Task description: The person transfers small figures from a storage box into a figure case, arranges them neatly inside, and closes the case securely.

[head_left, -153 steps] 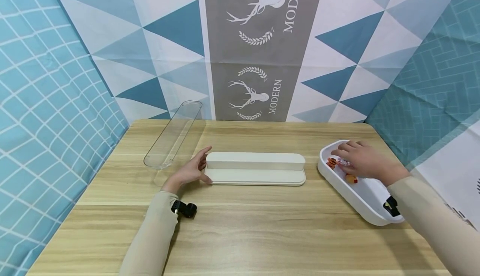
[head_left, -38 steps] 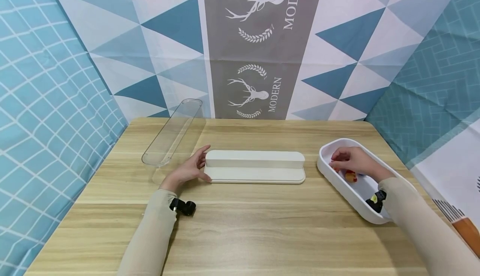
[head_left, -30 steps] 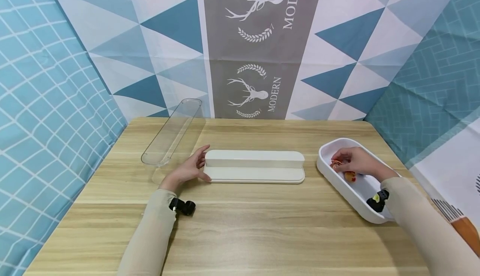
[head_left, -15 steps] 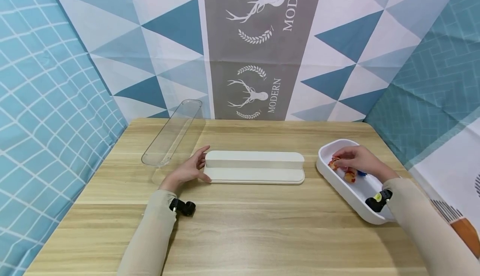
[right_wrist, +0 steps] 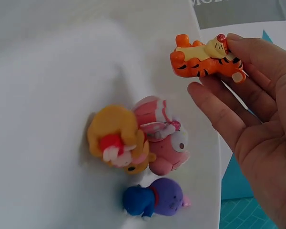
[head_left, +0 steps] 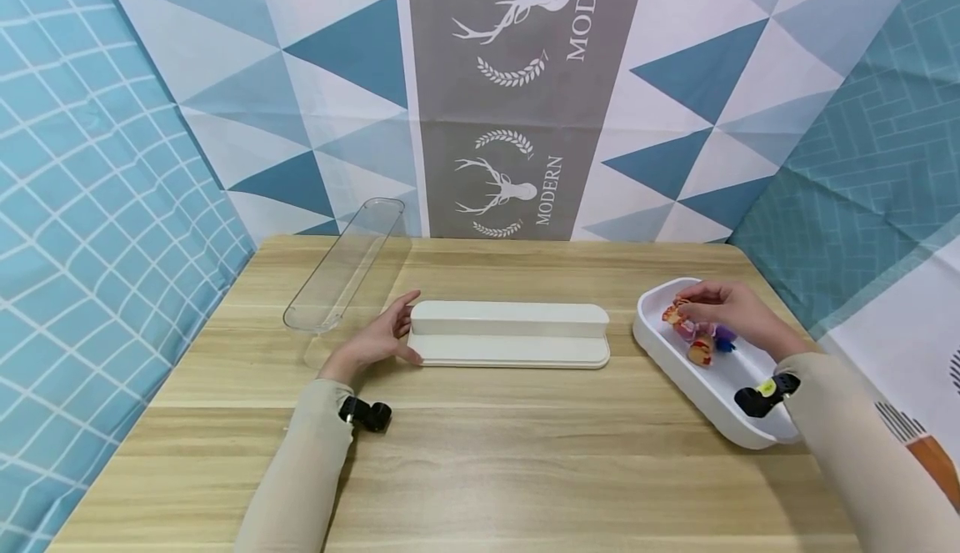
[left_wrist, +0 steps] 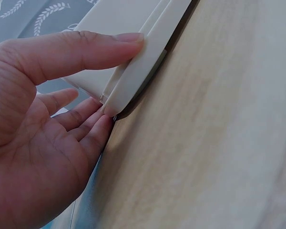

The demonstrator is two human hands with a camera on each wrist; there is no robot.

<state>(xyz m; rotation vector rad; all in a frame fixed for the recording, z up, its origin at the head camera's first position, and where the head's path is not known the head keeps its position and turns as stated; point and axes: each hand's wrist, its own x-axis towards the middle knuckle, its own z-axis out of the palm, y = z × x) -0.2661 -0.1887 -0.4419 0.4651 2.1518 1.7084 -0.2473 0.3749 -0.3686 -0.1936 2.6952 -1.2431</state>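
Note:
My right hand point(head_left: 738, 311) pinches an orange tiger figurine point(right_wrist: 205, 59) with black stripes between thumb and fingers, above the far part of the white tray point(head_left: 678, 369). Below it in the tray lie a yellow bear figurine point(right_wrist: 113, 129) with a red top, a pink figurine point(right_wrist: 164, 138) and a blue-and-purple figurine point(right_wrist: 155, 196). At the middle of the table stands a white stepped stand point(head_left: 510, 349). My left hand point(head_left: 375, 343) holds its left end, the thumb on the front edge and the fingertips against the end.
A clear plastic cover point(head_left: 345, 273) stands at the back left, behind my left hand. The wooden table point(head_left: 525, 461) meets a patterned cloth backdrop point(head_left: 517, 103), with blue cloth on either side.
My right hand has closed on the tiger figurine among the others and lifted it a little, moving slightly right. More of the remaining figurines shows now. My left hand keeps its place.

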